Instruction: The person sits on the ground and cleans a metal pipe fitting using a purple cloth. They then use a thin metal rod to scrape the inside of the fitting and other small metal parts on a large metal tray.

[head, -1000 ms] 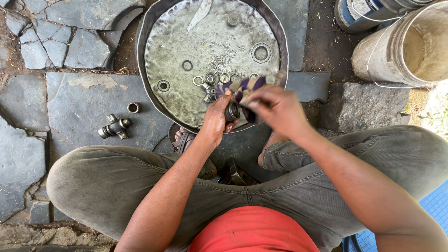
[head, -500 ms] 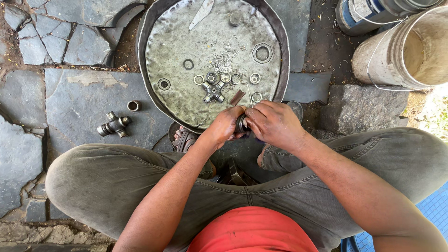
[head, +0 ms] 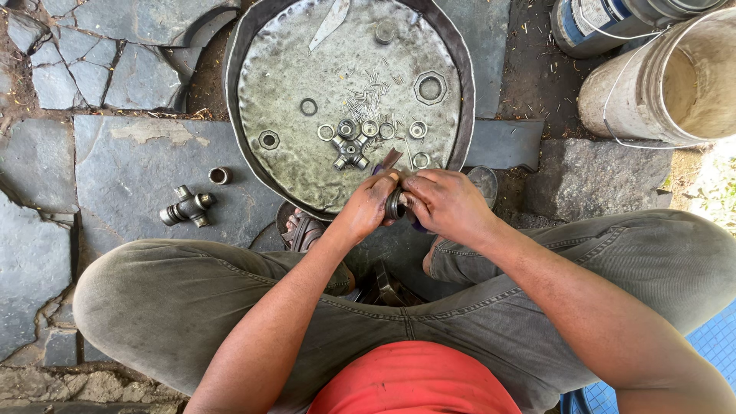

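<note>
a person sits cross-legged on a stone floor, seen from above. both hands meet at the centre of the view, just past the knees. the left hand and the right hand press together around a small dark metal cup, a bearing cap by its look, which sits between the fingertips. its round axis runs from 9 o'clock to 3 o'clock, from one hand to the other. both grips are narrow, closed on the cup; neither hand is nearer, as both touch it. a thin dark strip pokes out at 12 o'clock from the hands, and which hand holds it cannot be told.

just beyond the hands, at 12 o'clock, lies a wide dented metal pan. in it rest a cross-shaped joint piece, several small rings and caps, a scatter of thin needle rollers and a large hexagonal nut. at 9 o'clock from the hands, on the floor, lies a second cross-shaped joint with a loose cap beside it. at 2 o'clock stand a pale bucket and a blue can.
</note>
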